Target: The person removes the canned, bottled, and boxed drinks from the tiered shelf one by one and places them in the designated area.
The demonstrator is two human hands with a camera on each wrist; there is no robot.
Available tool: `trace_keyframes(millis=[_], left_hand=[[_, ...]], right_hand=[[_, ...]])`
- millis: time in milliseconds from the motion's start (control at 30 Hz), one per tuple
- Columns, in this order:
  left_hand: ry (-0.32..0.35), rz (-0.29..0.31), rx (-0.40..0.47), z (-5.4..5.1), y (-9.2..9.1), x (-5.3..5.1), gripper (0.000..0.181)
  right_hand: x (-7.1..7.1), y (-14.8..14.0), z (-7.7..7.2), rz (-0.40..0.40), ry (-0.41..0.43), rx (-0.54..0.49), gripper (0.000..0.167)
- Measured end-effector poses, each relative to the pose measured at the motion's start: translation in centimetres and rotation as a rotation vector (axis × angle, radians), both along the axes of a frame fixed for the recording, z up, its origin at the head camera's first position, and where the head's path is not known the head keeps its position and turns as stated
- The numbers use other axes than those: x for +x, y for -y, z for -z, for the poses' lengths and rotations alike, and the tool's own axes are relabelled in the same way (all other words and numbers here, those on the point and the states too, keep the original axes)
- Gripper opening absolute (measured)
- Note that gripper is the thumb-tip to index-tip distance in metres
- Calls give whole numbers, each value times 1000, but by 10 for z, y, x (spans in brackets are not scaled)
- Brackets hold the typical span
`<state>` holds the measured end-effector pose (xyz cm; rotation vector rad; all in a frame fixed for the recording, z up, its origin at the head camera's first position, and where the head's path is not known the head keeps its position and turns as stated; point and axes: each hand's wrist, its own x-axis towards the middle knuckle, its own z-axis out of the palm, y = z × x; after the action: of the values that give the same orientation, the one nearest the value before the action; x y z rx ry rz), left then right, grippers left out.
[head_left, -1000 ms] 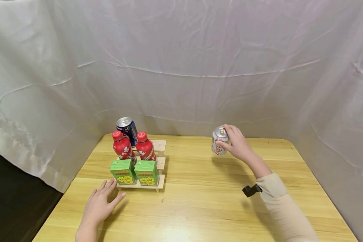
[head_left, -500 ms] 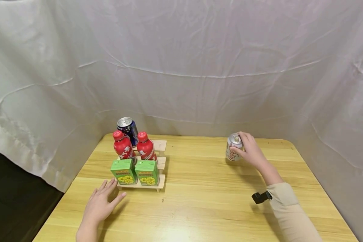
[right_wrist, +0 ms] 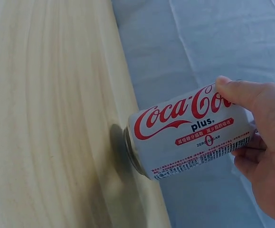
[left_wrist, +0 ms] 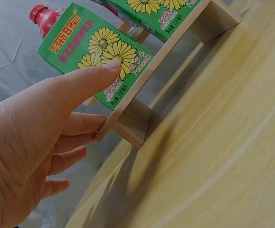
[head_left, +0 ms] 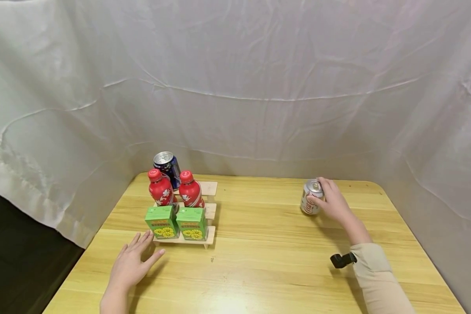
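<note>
My right hand [head_left: 335,202] grips a white and silver Coca-Cola can [right_wrist: 189,126] near its top, thumb on one side and fingers round the other. The can [head_left: 310,199] is upright at the table's right rear, low over the wood; whether its base touches cannot be told. On the left, my left hand [head_left: 130,264] is relaxed with fingers spread beside the front corner of a three-step wooden rack [head_left: 209,235]. Its fingertips are at the rack's lowest shelf by a green drink carton [left_wrist: 99,52], and contact is unclear. The hand holds nothing.
A second green carton [head_left: 192,224] shares the rack's lowest step. Two red bottles, one left [head_left: 162,189] and one right [head_left: 190,192], stand on the middle step. A dark blue can [head_left: 168,168] stands on the top step. Grey cloth [head_left: 259,87] hangs behind the wooden table [head_left: 259,261].
My right hand has carried the Coca-Cola can to the right, toward me and lower. The left hand has stayed in place beside the rack.
</note>
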<state>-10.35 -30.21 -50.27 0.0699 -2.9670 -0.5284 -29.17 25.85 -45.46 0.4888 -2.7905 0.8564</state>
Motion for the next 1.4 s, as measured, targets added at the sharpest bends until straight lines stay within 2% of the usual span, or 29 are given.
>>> trace_keyframes(millis=[567, 833, 1133, 1400], left_hand=[[6, -6, 15, -3, -2, 1, 80], [11, -6, 20, -3, -2, 1, 80], [20, 0, 23, -4, -2, 1, 80], [14, 0, 20, -4, -1, 1, 81]], right_hand=[[-2, -10, 13, 17, 7, -24, 76], [-1, -13, 12, 27, 18, -46, 71], [-2, -16, 10, 41, 38, 8, 76], [-2, -11, -2, 37, 30, 45, 79]])
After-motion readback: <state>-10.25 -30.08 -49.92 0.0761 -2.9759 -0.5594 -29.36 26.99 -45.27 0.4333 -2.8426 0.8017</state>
